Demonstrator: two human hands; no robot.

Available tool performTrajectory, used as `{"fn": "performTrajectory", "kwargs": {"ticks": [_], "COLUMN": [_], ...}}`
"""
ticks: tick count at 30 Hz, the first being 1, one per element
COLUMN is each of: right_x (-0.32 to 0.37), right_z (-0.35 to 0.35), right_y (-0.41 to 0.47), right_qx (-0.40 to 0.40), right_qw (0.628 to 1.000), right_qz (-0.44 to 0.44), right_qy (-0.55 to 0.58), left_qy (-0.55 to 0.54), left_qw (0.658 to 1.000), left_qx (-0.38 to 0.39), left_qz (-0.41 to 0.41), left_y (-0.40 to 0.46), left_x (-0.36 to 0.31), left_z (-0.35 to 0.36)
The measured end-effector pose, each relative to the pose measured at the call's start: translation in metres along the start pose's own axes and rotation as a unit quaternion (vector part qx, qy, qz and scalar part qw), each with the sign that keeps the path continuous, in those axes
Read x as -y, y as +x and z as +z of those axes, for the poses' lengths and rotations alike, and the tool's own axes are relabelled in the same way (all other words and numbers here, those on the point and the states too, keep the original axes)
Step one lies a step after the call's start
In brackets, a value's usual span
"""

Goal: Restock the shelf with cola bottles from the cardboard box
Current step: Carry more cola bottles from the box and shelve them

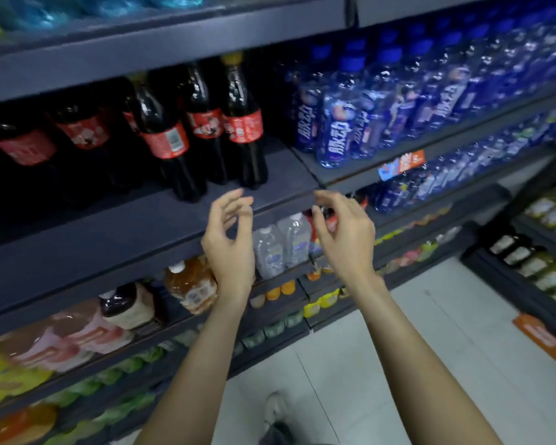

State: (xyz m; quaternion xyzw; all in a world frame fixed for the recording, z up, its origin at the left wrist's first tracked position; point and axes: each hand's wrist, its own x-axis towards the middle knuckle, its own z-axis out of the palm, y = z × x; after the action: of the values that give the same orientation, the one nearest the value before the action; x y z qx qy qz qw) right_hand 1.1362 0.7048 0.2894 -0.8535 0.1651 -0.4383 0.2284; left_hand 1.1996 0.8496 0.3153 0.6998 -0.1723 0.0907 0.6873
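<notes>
Several dark cola bottles (243, 123) with red labels stand on the dark grey shelf (126, 232), some at its front, others deeper in shadow to the left. My left hand (228, 242) hovers just below and in front of the shelf's front edge, fingers apart and empty. My right hand (344, 232) is level with it, a little to the right, also spread and holding nothing. Both hands are apart from the bottles. No cardboard box shows in this view.
Blue-capped water bottles (344, 123) fill the shelf section to the right. Lower shelves hold clear bottles (283, 245), a brown juice bottle (190, 284) and coloured packs. Another rack (533, 268) stands at the right across the pale tiled floor (382, 364). My shoe (276, 409) is below.
</notes>
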Motion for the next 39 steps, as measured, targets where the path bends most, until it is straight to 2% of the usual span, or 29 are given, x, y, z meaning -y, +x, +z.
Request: {"fn": "performTrajectory", "kwargs": {"ticks": [3, 6, 8, 11, 14, 18, 21, 23, 25, 31, 39], "right_x": [-0.031, -0.075, -0.107, -0.155, -0.195, -0.243, -0.285, -0.317, -0.352, -0.453, -0.581], "right_z": [-0.058, -0.120, -0.164, -0.228, -0.293, -0.374, -0.442, -0.489, -0.538, -0.693, -0.865], "right_y": [-0.044, -0.105, -0.150, -0.220, -0.286, -0.354, -0.395, -0.422, -0.446, -0.481, -0.493], "right_qx": [-0.041, -0.057, -0.039, 0.021, 0.073, 0.081, 0.075, 0.065, 0.056, 0.050, -0.032], "right_qw": [0.998, 0.994, 0.990, 0.973, 0.930, 0.842, 0.782, 0.752, 0.725, 0.660, 0.645], "right_qz": [-0.008, 0.003, 0.044, 0.149, 0.308, 0.502, 0.590, 0.629, 0.660, 0.727, 0.734], "right_qy": [-0.044, -0.091, -0.125, -0.175, -0.185, -0.179, -0.185, -0.187, -0.188, -0.186, -0.211], "left_qy": [0.017, 0.060, 0.076, 0.122, 0.168, 0.223, 0.273, 0.297, 0.297, 0.283, 0.238], "left_qw": [0.993, 0.969, 0.948, 0.911, 0.847, 0.738, 0.666, 0.629, 0.612, 0.577, 0.572], "left_qx": [0.115, 0.239, 0.310, 0.392, 0.490, 0.617, 0.676, 0.708, 0.727, 0.760, 0.785], "left_qz": [0.008, 0.020, 0.013, -0.040, -0.117, -0.158, -0.159, -0.125, -0.094, -0.093, 0.009], "left_y": [-0.056, -0.120, -0.167, -0.235, -0.303, -0.384, -0.437, -0.468, -0.501, -0.616, -0.776], "left_x": [-0.002, 0.008, 0.017, 0.034, 0.053, 0.061, 0.069, 0.070, 0.061, 0.013, -0.078], "left_z": [0.030, 0.066, 0.094, 0.144, 0.199, 0.277, 0.343, 0.395, 0.450, 0.615, 0.785]}}
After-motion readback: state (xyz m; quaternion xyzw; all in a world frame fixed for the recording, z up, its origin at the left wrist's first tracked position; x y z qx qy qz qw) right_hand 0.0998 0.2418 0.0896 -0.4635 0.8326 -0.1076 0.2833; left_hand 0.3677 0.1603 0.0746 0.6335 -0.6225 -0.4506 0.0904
